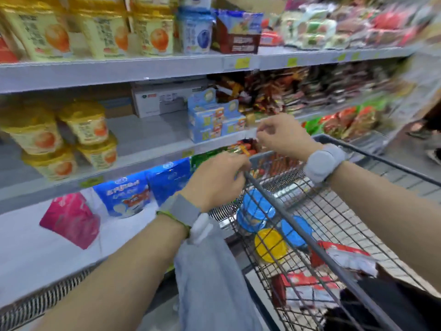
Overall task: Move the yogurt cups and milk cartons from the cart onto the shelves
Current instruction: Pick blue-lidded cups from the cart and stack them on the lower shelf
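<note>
Mostly blurred: shelves [143,68], R hand [284,137] fingertips.

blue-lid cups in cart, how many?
2. One blue-lid cup by the cart rail near the left hand; another right of the yellow lid. More may be hidden.
</note>
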{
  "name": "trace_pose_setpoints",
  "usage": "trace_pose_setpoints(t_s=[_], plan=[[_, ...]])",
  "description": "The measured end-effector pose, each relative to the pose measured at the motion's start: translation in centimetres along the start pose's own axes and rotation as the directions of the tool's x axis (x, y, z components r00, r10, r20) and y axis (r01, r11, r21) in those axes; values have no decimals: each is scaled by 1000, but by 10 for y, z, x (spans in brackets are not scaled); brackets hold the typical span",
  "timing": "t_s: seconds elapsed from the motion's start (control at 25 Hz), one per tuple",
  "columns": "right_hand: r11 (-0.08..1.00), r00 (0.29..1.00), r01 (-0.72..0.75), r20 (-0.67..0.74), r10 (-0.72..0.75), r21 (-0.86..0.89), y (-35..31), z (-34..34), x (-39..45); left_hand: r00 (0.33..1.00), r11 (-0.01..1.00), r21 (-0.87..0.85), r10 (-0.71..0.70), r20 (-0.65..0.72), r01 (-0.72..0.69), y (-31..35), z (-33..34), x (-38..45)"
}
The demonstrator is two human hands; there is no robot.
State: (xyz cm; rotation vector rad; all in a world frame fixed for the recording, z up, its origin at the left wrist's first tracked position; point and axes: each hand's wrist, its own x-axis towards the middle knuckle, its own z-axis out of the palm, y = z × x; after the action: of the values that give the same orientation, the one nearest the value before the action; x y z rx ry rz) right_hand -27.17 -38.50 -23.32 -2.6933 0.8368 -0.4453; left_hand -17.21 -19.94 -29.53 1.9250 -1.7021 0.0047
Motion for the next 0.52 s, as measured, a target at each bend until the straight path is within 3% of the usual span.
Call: trace_pose_setpoints(t_s=[0.08, 0.16, 0.28, 0.4, 0.52], plan=[[989, 977, -119, 168, 131, -83, 46, -1, -24, 994, 998, -62, 37, 102, -31, 30, 21, 18], [959, 905, -160, 354, 236, -232, 89, 11, -48, 961, 996, -90, 18, 275, 7, 55, 38, 32], [904, 786, -204, 488, 381, -377, 140, 47, -79, 890, 994, 83, -104, 445, 74, 71, 60, 58], [859, 691, -187, 558, 460, -477, 171, 87, -105, 858, 953, 298, -203, 472, 62, 74, 78, 72], [852, 687, -90, 587, 428, -516, 174, 105, -104, 853, 920, 391, -228, 469, 31, 73, 80, 75]])
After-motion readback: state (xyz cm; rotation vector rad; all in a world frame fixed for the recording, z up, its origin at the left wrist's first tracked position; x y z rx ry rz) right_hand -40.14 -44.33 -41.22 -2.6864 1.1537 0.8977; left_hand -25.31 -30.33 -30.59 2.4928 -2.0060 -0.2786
